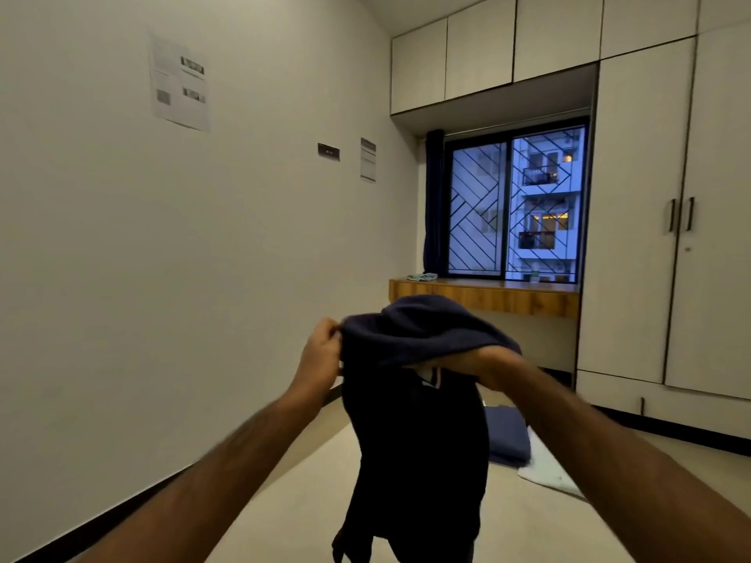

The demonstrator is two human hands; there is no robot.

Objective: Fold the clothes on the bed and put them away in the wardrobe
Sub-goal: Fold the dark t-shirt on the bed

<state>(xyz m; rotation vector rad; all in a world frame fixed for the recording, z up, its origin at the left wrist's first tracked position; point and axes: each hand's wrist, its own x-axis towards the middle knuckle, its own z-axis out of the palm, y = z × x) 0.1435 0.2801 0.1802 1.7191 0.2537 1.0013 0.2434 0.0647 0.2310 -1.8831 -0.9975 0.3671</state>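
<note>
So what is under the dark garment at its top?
The right hand is under the dark garment, whose cloth drapes over it and hides its fingers. The left hand pinches the edge beside it.

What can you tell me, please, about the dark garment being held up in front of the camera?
The dark navy garment looks like soft knit or fleece fabric. It hangs unfolded in mid-air, its upper part bunched and draped over the hands, its body falling straight down out of frame. A pale label or cord shows near the neckline. The left hand pinches its top left edge; the right hand holds the top right part, partly under the cloth. Nothing else touches it.
</note>
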